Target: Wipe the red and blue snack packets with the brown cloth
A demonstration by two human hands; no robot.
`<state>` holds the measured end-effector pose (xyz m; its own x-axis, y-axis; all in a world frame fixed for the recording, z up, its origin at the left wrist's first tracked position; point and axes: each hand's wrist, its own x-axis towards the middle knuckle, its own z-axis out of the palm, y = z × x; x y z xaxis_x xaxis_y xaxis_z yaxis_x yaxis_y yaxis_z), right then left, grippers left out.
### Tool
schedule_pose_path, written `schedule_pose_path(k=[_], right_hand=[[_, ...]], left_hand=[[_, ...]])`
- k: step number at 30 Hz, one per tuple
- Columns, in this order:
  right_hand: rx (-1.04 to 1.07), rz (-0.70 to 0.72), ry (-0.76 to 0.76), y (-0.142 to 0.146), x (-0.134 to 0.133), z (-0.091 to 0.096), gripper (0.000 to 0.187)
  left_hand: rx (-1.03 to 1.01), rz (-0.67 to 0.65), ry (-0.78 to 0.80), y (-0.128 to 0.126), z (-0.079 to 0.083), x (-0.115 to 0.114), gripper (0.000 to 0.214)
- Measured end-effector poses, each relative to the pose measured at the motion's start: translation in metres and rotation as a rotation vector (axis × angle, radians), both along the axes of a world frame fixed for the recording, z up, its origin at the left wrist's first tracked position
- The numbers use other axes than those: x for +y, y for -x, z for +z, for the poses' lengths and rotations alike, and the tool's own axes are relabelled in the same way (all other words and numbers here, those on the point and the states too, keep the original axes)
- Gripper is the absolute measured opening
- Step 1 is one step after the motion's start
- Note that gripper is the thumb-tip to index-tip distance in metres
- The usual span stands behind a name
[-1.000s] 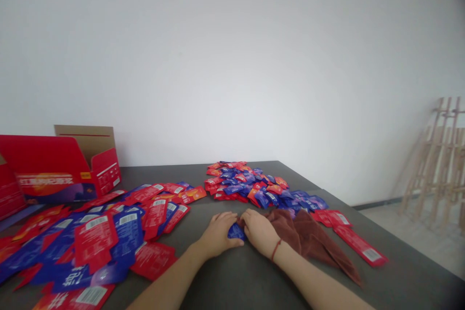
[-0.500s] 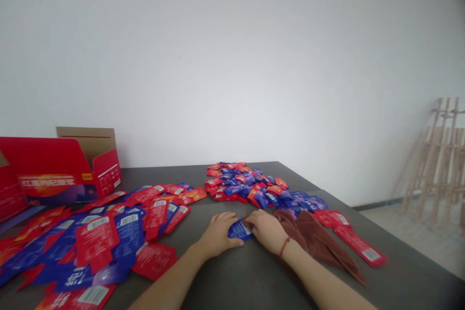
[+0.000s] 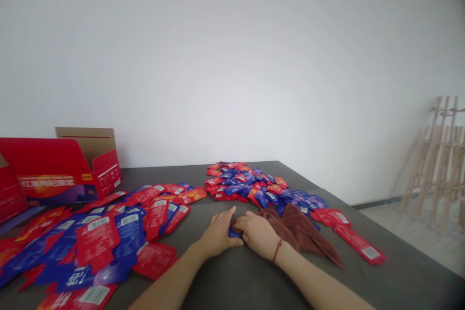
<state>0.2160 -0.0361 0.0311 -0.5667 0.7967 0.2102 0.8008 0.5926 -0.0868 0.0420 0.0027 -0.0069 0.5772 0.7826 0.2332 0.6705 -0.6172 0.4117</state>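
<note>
Here's the left hand (image 3: pixel 215 235), thumb and fingers curved around the blue packet (image 3: pixel 235 234) and holding it down on the desk (image 3: pixel 232 283), while the right hand (image 3: pixel 258 235) has its fingers bunched on the brown cloth (image 3: pixel 296 230) right over that packet! The cloth trails off to the right of those fingers, near some red packets (image 3: pixel 358 243); beyond both hands sits a heap of red and blue packets (image 3: pixel 247 185), with flat pouches (image 3: pixel 98 240) spread to their left.
</note>
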Motion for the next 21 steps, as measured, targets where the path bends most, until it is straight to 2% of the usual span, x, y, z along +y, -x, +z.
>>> schedule_pose_path(k=[4,7,14,17,21], right_hand=[[0.023,-0.108,-0.021,-0.019,0.001,0.002,0.037],[0.022,-0.120,-0.023,-0.018,0.000,0.002,0.035],[0.008,0.121,-0.020,0.018,-0.001,-0.004,0.031],[-0.002,0.016,-0.023,0.018,0.002,-0.004,0.030],[-0.029,-0.108,-0.025,0.000,0.004,-0.003,0.030]], left_hand=[[0.006,-0.002,0.025,0.000,0.006,-0.004,0.087],[0.001,0.001,0.022,-0.001,0.006,-0.004,0.086],[-0.001,-0.015,0.010,-0.001,-0.003,0.003,0.082],[0.000,-0.024,0.012,0.000,-0.005,0.004,0.087],[-0.011,-0.017,0.043,0.002,-0.003,0.003,0.094]])
